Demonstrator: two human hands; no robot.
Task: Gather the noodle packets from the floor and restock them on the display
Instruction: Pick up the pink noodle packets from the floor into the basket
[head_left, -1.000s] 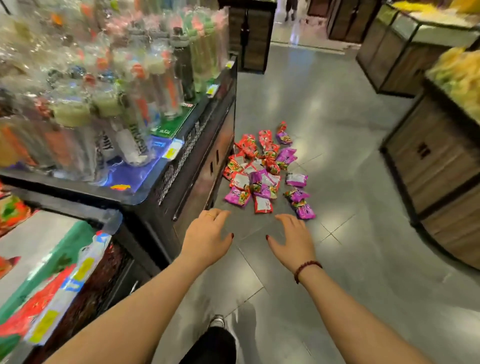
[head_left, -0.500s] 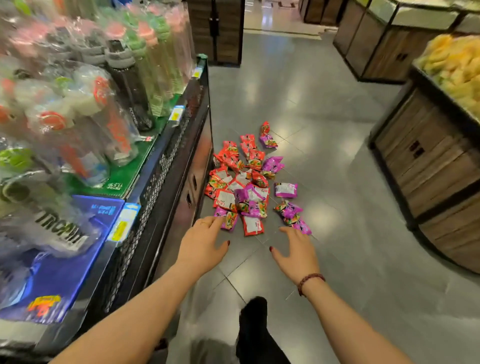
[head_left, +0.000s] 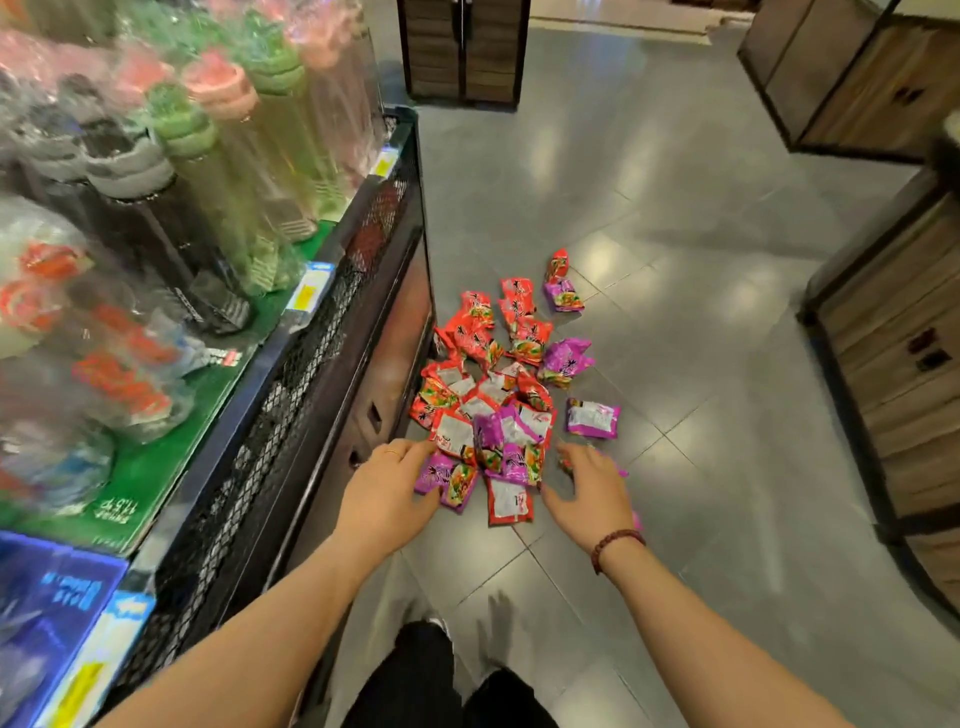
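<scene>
Several red and purple noodle packets (head_left: 498, 384) lie scattered in a pile on the grey tiled floor beside the base of a black mesh-fronted display stand (head_left: 332, 332). My left hand (head_left: 387, 496) reaches to the pile's near left edge, fingers extended, beside a purple packet (head_left: 447, 480). My right hand (head_left: 589, 491) is spread over the near right edge, covering purple packets there. Neither hand visibly grips anything. A lone purple packet (head_left: 592, 418) lies to the right of the pile.
The display stand's top holds wrapped bottles (head_left: 208, 171) and price tags. Wooden display cabinets stand at the right (head_left: 893, 364) and far back (head_left: 465, 49). My dark-trousered legs (head_left: 441, 680) are at the bottom. Grey floor stretches between stands.
The view has closed in on the pile. Both hands have moved forward and down, from short of the packets to their near edge.
</scene>
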